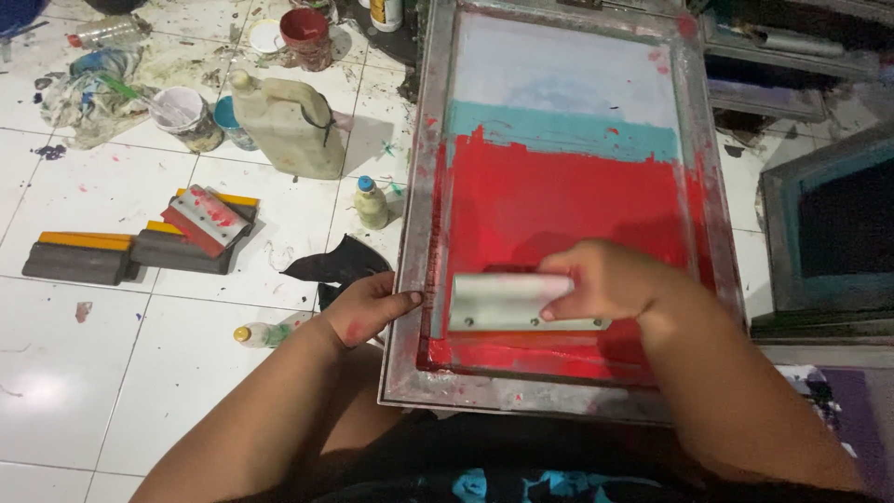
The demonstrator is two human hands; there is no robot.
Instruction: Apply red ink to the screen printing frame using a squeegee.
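The right hand point(601, 279) clasps the squeegee point(507, 303), its long axis across the red-inked screen frame point(410, 242); the left hand point(368, 307) grips the frame's left edge

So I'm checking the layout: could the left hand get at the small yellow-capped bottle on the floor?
Probably yes. The left hand grips the frame's left edge, and the yellow-capped bottle lies just beside that wrist on open tile, nothing between.

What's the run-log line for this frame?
right hand: grips squeegee on red-inked screen | left hand: holds frame edge
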